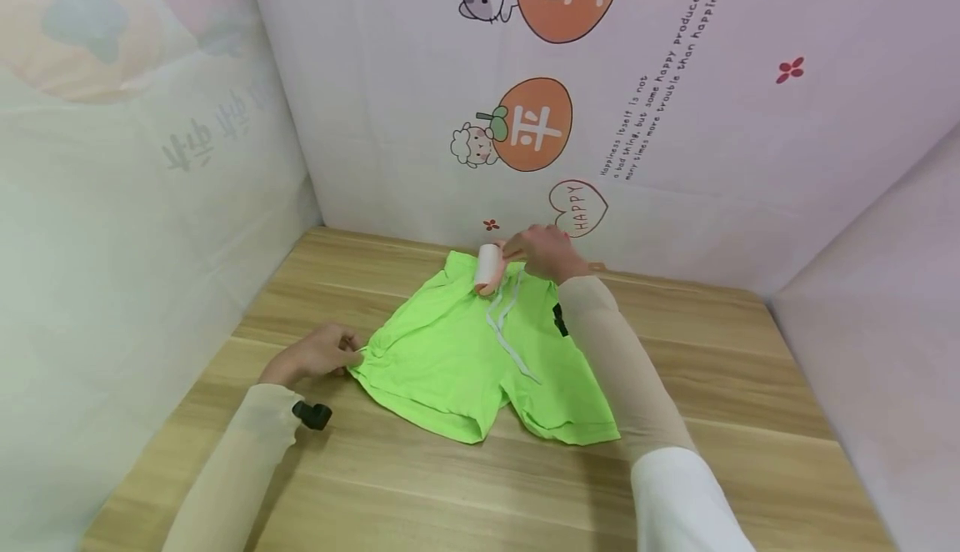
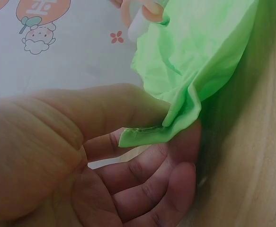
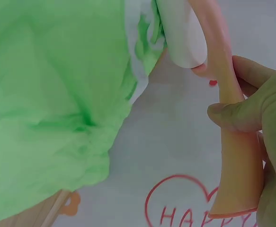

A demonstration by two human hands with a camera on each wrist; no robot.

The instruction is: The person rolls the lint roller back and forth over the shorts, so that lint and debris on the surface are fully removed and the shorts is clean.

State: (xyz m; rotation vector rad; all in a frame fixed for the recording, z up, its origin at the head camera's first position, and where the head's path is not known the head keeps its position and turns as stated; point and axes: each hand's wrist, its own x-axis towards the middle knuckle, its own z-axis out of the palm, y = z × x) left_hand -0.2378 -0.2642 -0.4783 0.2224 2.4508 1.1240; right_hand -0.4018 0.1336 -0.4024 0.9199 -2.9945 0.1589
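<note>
Bright green shorts point(image 1: 442, 368) lie spread on the wooden table, with a white drawstring point(image 1: 513, 356) trailing from the waistband. At the left leg's outer corner, my left hand point(image 1: 324, 352) pinches the fabric between thumb and fingers; the left wrist view shows the gathered green edge point(image 2: 156, 135) in that pinch. My right hand point(image 1: 549, 250) grips the peach handle point(image 3: 239, 161) of a lint roller. Its white roll point(image 1: 488, 264) is at the waistband, left of the drawstring. In the right wrist view the roll point(image 3: 182, 35) overlaps the shorts' edge.
A printed white cloth wall point(image 1: 420, 118) rises behind the table point(image 1: 420, 494), close beyond the waistband. More white cloth stands at the left point(image 1: 150, 227) and right point(image 1: 885, 302) sides. Black wrist mounts point(image 1: 312, 414) sit on both sleeves.
</note>
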